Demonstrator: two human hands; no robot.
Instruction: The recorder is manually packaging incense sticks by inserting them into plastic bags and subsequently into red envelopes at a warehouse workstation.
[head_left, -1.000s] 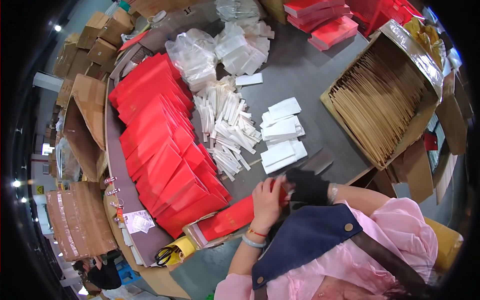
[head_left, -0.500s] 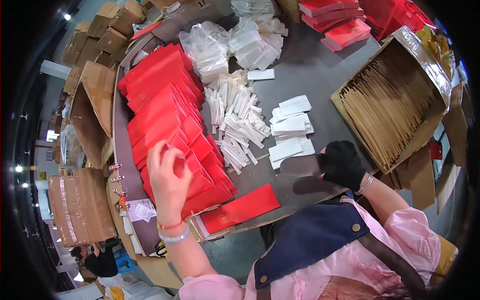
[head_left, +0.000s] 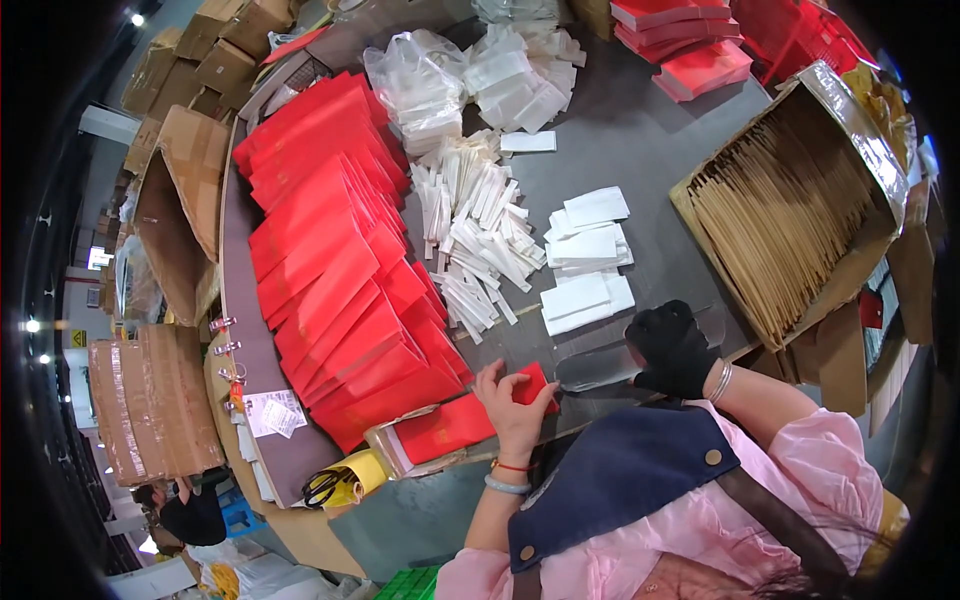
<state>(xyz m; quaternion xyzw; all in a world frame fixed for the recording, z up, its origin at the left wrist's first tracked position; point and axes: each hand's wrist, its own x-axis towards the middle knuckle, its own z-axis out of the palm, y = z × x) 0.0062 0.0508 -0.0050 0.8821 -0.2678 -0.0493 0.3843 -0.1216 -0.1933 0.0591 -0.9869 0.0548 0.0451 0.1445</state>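
My right hand (head_left: 672,350), in a black glove, is closed on a clear plastic sleeve (head_left: 597,369). The sleeve's long flat end points left, low over the table's near edge. My bare left hand (head_left: 515,408) is over a red envelope-like packet (head_left: 445,428) lying along that edge. Its fingers are bent and apart, with the thumb tip close to the sleeve's end; whether they touch I cannot tell. Left of the hands, overlapping red packets (head_left: 330,270) fan out in rows. Small stacks of folded white slips (head_left: 588,300) lie just beyond the sleeve.
Thin white paper-wrapped strips (head_left: 480,215) are heaped mid-table, with clear plastic bags (head_left: 415,85) behind. A carton (head_left: 690,195) of upright brown pieces stands right. Red stacks (head_left: 705,70) sit far right. Yellow-wrapped scissors (head_left: 330,487) are at the near left edge. Another person (head_left: 195,515) is beyond.
My left hand has moved right and nearer, from above the fanned red packets to the single packet by the sleeve. My right hand has shifted slightly nearer, still holding the sleeve.
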